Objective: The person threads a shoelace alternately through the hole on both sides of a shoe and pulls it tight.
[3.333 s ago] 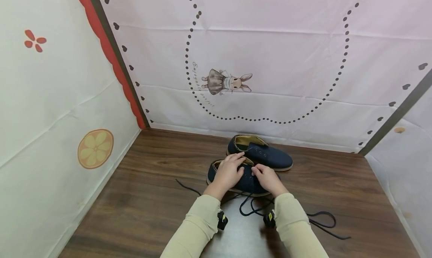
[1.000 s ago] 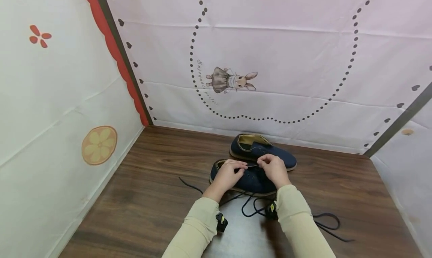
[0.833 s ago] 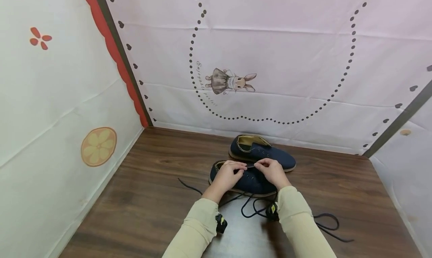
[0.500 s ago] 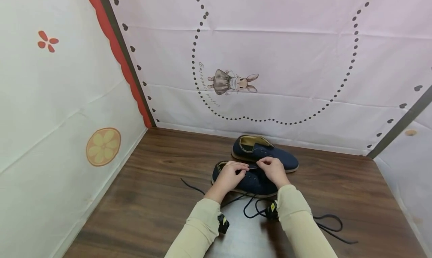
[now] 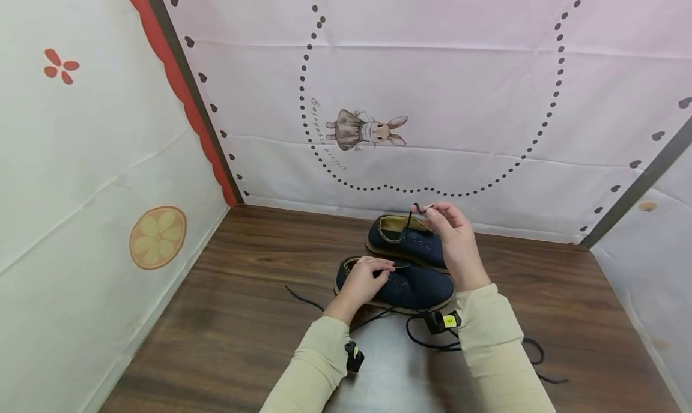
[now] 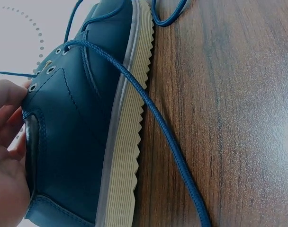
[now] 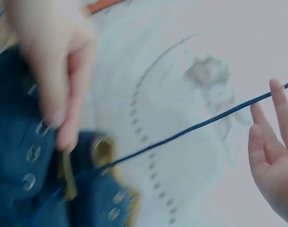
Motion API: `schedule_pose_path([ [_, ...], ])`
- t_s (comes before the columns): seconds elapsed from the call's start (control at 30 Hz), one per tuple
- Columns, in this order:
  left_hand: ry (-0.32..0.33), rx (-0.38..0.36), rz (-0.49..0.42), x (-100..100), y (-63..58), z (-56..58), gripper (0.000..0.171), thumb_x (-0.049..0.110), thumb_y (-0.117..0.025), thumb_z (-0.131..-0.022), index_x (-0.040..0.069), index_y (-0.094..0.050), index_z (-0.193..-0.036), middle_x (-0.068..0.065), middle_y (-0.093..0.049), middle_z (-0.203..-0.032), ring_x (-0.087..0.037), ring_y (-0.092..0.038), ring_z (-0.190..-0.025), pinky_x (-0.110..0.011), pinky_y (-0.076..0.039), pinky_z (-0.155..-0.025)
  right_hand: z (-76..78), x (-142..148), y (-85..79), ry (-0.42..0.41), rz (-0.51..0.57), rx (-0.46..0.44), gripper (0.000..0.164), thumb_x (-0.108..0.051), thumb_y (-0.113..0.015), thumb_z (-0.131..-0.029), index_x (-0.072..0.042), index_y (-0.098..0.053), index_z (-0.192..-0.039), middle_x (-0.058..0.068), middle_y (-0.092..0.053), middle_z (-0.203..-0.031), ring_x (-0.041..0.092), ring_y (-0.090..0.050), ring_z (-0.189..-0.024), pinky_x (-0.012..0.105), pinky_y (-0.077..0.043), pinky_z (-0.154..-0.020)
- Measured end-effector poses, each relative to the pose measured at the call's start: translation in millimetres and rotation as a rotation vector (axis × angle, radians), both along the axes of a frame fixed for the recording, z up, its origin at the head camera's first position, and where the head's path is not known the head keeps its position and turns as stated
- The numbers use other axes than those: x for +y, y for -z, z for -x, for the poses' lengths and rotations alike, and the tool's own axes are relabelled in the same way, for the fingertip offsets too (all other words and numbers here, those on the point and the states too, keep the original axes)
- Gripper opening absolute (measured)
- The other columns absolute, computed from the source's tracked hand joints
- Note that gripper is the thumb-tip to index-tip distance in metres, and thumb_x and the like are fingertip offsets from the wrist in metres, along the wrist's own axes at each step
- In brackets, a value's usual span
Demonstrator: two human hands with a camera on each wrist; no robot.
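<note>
A navy shoe with a ridged cream sole lies on its base, toe to the right. At its opening my left hand pinches the edge beside the eyelets; the right wrist view shows thumb and finger at a yellow-lined edge. My right hand is raised above the shoes, holding a dark blue shoelace between its fingers. That lace runs taut from the shoe's eyelet area up to the hand. Another lace stretch leaves an eyelet and hangs over the shoe's near side. My right forearm partly hides the far shoe's toe.
A second navy shoe, no lace in its visible eyelets, stands just behind, close to the white printed cloth wall. Loose lace loops over the brown wood-grain surface in front and to the right.
My right hand has risen from the near shoe's eyelets, drawing the lace upward. The lace loops in front have shifted. My left hand stays at the shoe's opening.
</note>
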State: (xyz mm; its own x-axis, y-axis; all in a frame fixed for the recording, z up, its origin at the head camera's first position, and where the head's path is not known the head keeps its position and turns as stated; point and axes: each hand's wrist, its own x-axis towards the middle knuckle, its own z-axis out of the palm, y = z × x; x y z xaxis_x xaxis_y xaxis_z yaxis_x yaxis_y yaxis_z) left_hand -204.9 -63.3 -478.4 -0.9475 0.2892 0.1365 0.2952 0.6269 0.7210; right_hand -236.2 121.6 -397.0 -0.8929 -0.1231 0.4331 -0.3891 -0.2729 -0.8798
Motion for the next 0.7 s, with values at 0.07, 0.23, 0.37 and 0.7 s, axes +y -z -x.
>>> schedule_pose_path([
  [0.07,-0.012,-0.012,0.004,0,0.3,-0.4,0.018,0.024,-0.050,-0.084,0.022,-0.062,-0.098,0.015,-0.052,-0.104,-0.007,-0.040,-0.101,-0.030,-0.037,-0.081,-25.3,-11,-36.5,-0.056,0.039,0.039,0.016,-0.007,-0.043,-0.087,0.002,-0.052,-0.097,0.016,-0.056,-0.102,0.029,-0.045,-0.103,0.038,-0.033,-0.084],
  [0.23,-0.091,-0.083,0.009,5,0.1,-0.1,0.028,0.042,-0.052,-0.079,0.027,-0.053,-0.103,0.015,-0.054,-0.091,-0.011,-0.046,-0.089,-0.030,-0.039,-0.069,-47.4,-22,-66.9,-0.263,0.156,0.100,0.020,0.002,-0.034,-0.089,-0.002,-0.053,-0.095,0.016,-0.053,-0.104,0.036,-0.040,-0.106,0.044,-0.028,-0.088],
  [0.37,-0.133,-0.060,0.062,15,-2.7,6.4,0.043,0.049,-0.051,-0.076,0.031,-0.049,-0.115,0.017,-0.055,-0.080,-0.013,-0.044,-0.086,-0.033,-0.035,-0.072,-53.7,-24,-73.8,-0.388,0.174,0.147,0.022,0.004,-0.032,-0.088,-0.003,-0.052,-0.095,0.015,-0.052,-0.103,0.039,-0.040,-0.105,0.048,-0.025,-0.088],
  [0.7,-0.217,-0.116,-0.452,17,-7.2,22.2,0.019,0.022,-0.050,-0.085,0.006,-0.060,-0.087,-0.004,-0.061,-0.074,-0.015,-0.055,-0.074,-0.027,-0.040,-0.069,-45.3,-6,-45.2,-0.320,0.059,-0.106,0.014,-0.006,-0.033,-0.090,-0.004,-0.047,-0.089,0.014,-0.056,-0.094,0.030,-0.050,-0.094,0.043,-0.033,-0.082],
])
